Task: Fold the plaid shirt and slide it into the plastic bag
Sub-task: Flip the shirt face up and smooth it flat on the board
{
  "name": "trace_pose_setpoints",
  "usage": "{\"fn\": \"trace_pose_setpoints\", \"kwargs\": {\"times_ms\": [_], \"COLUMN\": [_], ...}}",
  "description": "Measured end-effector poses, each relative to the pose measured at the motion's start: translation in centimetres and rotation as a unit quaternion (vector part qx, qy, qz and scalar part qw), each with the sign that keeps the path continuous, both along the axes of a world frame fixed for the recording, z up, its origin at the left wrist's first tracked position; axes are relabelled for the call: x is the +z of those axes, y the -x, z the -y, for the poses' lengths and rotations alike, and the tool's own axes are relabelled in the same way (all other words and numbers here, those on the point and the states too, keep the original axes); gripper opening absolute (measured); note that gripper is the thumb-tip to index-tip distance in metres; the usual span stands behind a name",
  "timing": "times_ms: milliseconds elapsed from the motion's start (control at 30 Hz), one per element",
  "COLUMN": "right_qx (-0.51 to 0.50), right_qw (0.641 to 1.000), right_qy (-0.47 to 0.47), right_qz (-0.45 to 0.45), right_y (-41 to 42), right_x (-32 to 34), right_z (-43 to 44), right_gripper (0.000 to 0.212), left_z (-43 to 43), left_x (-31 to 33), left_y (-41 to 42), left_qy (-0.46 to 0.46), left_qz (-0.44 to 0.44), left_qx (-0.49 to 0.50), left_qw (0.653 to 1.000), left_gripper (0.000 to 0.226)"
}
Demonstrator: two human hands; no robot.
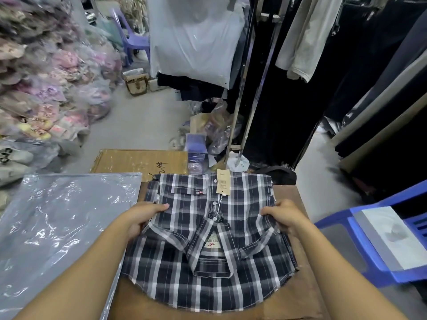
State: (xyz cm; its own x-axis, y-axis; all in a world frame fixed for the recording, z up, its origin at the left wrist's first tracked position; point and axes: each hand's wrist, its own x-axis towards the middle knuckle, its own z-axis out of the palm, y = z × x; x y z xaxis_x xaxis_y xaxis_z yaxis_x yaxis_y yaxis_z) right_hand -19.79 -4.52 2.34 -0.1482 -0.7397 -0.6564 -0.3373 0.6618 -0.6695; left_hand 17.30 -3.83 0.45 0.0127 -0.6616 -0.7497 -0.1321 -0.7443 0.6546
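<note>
The navy-and-white plaid shirt (208, 245) lies folded on a brown board (300, 285), collar toward me, with a paper price tag (223, 182) at its far end. My left hand (142, 217) grips the shirt's left edge, thumb on top. On the opposite edge, my right hand (285, 215) pinches the fabric the same way. A clear plastic bag (57, 222) lies flat to the left of the shirt, its near edge overlapping the board.
A flattened cardboard sheet (138, 161) lies beyond the shirt. Blue plastic stools (379, 255) stacked at right hold papers. Bagged clothes (46, 77) pile at left. A metal rack (245, 88) with dark hanging garments stands ahead at right, with bags on the floor at its foot.
</note>
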Motion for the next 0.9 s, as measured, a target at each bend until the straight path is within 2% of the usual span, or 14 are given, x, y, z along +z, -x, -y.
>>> {"fn": "trace_pose_setpoints", "kwargs": {"times_ms": [67,133,200,267,300,400,500,567,633,800,900], "right_qx": [0.017,-0.006,-0.054,-0.075,-0.07,-0.023,-0.043,-0.043,-0.046,-0.121,-0.109], "right_qw": [0.998,0.987,0.972,0.972,0.976,0.986,0.986,0.985,0.987,0.972,0.981], "right_qy": [-0.029,-0.017,-0.007,-0.028,-0.048,-0.107,-0.081,-0.061,-0.046,-0.034,-0.045], "right_qz": [0.058,0.163,0.23,0.22,0.201,0.129,0.14,0.155,0.146,0.2,0.154], "right_y": [-0.6,-0.7,0.1,1.6,2.1,2.9,2.6,2.1,1.3,1.0,2.1], "right_x": [1.3,2.7,2.9,1.2,0.2,-2.6,-3.2,-2.9,-2.4,-1.8,-3.1], "right_z": [0.9,1.2,0.9,-0.3,-1.2,-3.2,-3.2,-2.9,-2.6,-2.3,-3.0], "right_gripper": [0.025,0.017,0.017,0.022,0.022,0.02,0.019,0.034,0.038,0.023,0.024], "left_z": [0.3,0.7,0.4,-0.7,-1.3,-2.5,-2.3,-2.1,-1.9,-1.9,-2.4], "left_x": [1.3,1.8,2.1,1.7,1.2,-0.3,-0.6,-0.7,-0.5,-0.5,-1.4], "left_y": [-0.1,-1.1,-2.3,-3.3,-3.7,-4.3,-3.7,-3.1,-2.5,-2.4,-3.1], "left_qy": [-0.016,-0.013,-0.009,-0.016,-0.028,-0.069,-0.07,-0.07,-0.068,-0.056,-0.088], "left_qz": [-0.048,-0.121,-0.164,-0.169,-0.143,-0.077,-0.065,-0.065,-0.071,-0.152,-0.116], "left_qx": [0.018,0.055,0.089,0.093,0.078,0.003,-0.011,-0.003,-0.006,0.055,0.029], "left_qw": [0.999,0.991,0.982,0.981,0.986,0.995,0.995,0.995,0.995,0.985,0.989], "left_gripper": [0.056,0.035,0.032,0.029,0.032,0.053,0.041,0.041,0.041,0.028,0.038]}}
